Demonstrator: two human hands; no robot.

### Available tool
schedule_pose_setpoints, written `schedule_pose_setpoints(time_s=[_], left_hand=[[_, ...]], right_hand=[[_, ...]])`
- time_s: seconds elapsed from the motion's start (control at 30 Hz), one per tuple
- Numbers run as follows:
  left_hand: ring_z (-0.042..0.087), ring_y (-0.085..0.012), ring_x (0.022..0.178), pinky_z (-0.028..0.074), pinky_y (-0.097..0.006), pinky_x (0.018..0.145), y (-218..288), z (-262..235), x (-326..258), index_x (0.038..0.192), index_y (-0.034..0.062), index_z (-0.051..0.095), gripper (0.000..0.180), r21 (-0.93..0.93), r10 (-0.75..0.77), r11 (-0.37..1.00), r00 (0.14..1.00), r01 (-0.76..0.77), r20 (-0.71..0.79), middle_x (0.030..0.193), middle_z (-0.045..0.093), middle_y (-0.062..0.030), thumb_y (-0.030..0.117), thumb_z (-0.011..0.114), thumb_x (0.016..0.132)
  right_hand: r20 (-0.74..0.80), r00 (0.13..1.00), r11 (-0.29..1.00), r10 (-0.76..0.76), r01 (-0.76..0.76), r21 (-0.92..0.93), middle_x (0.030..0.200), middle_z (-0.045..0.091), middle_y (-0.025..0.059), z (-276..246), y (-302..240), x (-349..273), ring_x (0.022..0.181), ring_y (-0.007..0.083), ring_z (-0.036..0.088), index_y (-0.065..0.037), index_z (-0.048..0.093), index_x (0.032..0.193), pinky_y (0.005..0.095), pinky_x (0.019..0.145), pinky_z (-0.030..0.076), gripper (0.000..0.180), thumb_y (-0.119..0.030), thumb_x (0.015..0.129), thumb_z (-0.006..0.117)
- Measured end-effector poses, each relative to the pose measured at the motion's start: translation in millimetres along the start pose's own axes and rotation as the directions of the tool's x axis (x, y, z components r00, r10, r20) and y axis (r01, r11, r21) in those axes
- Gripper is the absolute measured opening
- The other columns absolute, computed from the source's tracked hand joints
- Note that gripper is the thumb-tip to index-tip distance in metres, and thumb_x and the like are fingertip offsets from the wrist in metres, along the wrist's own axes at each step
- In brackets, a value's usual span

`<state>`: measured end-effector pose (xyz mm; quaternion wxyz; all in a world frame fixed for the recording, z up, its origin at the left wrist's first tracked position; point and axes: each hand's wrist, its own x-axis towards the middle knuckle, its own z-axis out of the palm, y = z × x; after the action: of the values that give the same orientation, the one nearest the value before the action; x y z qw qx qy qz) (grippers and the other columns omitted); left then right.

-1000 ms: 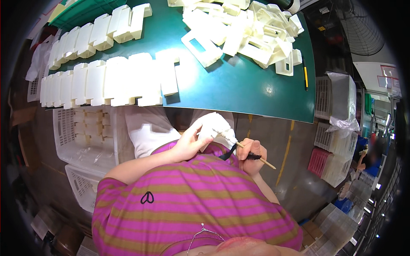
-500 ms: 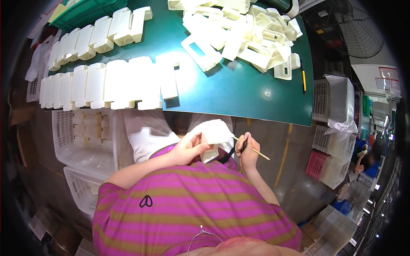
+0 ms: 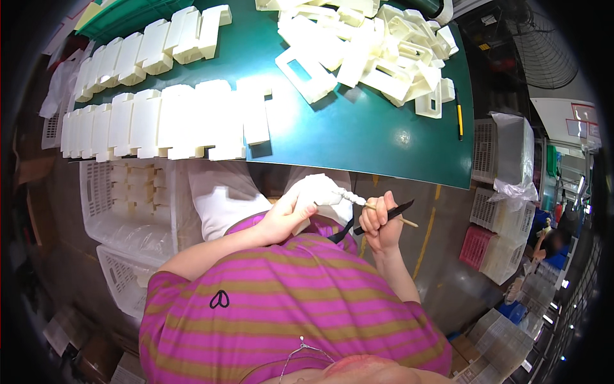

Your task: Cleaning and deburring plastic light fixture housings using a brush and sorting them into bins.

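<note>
In front of my torso, below the table edge, my left hand is closed around a white plastic part, its shape partly hidden by my fingers. My right hand, just to its right, grips a thin wooden stick. The same fingers also hold a flat, dark, blade-like tool that crosses the stick. A lumpy, twisted white end lies along the stick's line, against the white part. What it is made of I cannot tell.
The green table carries a heap of loose cream plastic parts and two rows of similar parts. A yellow-and-black pen lies near its right edge. White crates stand below left; more crates stand right.
The white part has turned in my left hand. My right hand has shifted slightly right and rotated, so the dark tool now points up and right and the white twisted end shows.
</note>
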<state>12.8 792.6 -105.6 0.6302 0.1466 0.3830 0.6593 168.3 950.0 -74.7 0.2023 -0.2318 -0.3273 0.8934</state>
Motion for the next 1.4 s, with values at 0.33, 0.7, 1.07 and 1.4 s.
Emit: schedule_pose_setpoints(time_s=[0.33, 0.7, 1.07, 1.4], left_hand=[[0.052, -0.0294, 0.104, 0.04, -0.037, 0.088, 7, 2, 5, 0.12, -0.0002, 0.044, 0.05, 0.639, 0.175, 0.74, 0.978, -0.208, 0.115, 0.109, 0.054, -0.0161, 0.023, 0.064, 0.08], [0.042, -0.027, 0.12, 0.043, -0.042, 0.093, 29, 6, 10, 0.135, 0.0064, 0.027, 0.058, -0.413, -0.117, 0.889, 0.97, 0.198, 0.213, 0.133, 0.038, -0.0147, 0.039, 0.045, 0.091], [0.042, -0.0283, 0.121, 0.042, -0.041, 0.094, 37, 15, 9, 0.136, 0.0053, 0.023, 0.059, -0.401, -0.193, 0.882, 0.967, 0.246, 0.166, 0.136, 0.035, -0.0155, 0.042, 0.037, 0.093], [0.054, -0.0153, 0.101, 0.045, -0.029, 0.085, 141, 14, 0, 0.12, 0.0025, 0.044, 0.041, 0.351, -0.088, 0.927, 0.986, 0.132, -0.139, 0.112, 0.055, -0.0076, 0.03, 0.049, 0.091]], right_hand=[[-0.019, 0.988, 0.962, -0.151, 0.143, -0.231, 0.048, 0.035, 0.005, 25, 8, 0, 0.037, 0.0102, 0.032, -0.006, 0.038, 0.054, 0.0228, 0.035, 0.025, 0.05, -0.031, 0.097, 0.032], [-0.275, 0.949, 0.858, -0.154, -0.01, -0.514, 0.053, 0.044, 0.0022, -2, 21, 4, 0.042, 0.0065, 0.037, -0.005, 0.045, 0.059, 0.0195, 0.04, 0.029, 0.046, -0.029, 0.096, 0.036], [-0.303, 0.953, 0.939, -0.03, -0.078, -0.336, 0.054, 0.042, 0.0021, -13, 27, 3, 0.04, 0.0075, 0.036, -0.005, 0.044, 0.062, 0.02, 0.038, 0.027, 0.043, -0.027, 0.098, 0.033], [-0.394, 0.919, 0.929, 0.0, -0.146, -0.34, 0.049, 0.041, 0.0009, -16, 24, 4, 0.038, 0.0073, 0.037, -0.006, 0.045, 0.06, 0.0198, 0.036, 0.026, 0.044, -0.03, 0.096, 0.036]])
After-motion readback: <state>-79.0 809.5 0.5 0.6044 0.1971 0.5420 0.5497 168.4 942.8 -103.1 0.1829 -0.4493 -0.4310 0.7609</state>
